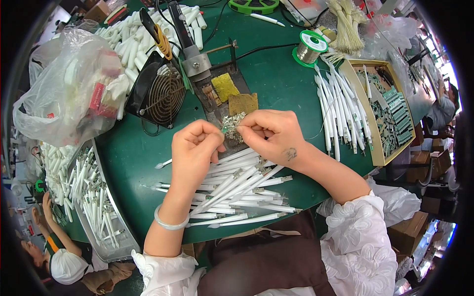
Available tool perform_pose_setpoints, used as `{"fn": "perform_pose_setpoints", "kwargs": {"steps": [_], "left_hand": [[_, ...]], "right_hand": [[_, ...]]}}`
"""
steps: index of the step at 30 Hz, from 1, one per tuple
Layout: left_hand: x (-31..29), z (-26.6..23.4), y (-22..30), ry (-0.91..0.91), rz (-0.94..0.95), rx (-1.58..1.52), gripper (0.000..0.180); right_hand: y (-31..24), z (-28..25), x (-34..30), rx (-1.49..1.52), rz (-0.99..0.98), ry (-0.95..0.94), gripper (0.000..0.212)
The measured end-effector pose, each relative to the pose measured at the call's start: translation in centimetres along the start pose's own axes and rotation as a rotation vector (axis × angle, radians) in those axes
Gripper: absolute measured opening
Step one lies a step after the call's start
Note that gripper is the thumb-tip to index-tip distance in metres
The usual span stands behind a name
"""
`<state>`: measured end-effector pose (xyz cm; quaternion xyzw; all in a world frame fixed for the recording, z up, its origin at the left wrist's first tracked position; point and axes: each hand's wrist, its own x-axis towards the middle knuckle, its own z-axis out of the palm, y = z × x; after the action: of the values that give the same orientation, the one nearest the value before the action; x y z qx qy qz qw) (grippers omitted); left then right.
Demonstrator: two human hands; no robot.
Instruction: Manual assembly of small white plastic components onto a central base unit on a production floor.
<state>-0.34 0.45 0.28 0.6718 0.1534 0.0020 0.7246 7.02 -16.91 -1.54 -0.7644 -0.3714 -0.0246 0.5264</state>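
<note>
Above the work plate, my two hands come together with fingertips pinched. My left hand [195, 150] is closed on a small green circuit board [225, 129], which shows at its fingertips. My right hand [273, 132] pinches a thin wire [236, 127] against the board's right side. Just behind the fingertips lies a heap of silvery solder scraps [233, 121]. A yellow sponge [224, 88] and a brown pad [243, 103] rest farther up the plate. Below my hands, several white tubes with small boards at their ends [232, 192] are piled on the green table.
A soldering iron [181, 29] leans in a metal clamp [197, 65] beside a black fan [160, 91]. A solder spool [310, 48] stands far right, near more white tubes [340, 106] and a box of circuit boards [380, 148]. At left are a plastic bag [69, 93] and a metal tray [121, 222].
</note>
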Motion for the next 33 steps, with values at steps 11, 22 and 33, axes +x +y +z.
{"fn": "perform_pose_setpoints", "kwargs": {"steps": [11,22,33], "left_hand": [[0.33,0.03,0.11,0.017,0.005,-0.026,0.004],[0.4,0.27,0.37,0.028,-0.008,-0.083,0.004],[0.48,-0.66,0.34,0.059,-0.07,-0.117,0.007]], "right_hand": [[-0.16,0.55,0.17,-0.032,-0.017,-0.021,0.005],[-0.35,0.64,0.28,-0.011,-0.01,0.019,0.005],[-0.56,0.06,0.27,0.032,-0.014,0.072,0.004]]}}
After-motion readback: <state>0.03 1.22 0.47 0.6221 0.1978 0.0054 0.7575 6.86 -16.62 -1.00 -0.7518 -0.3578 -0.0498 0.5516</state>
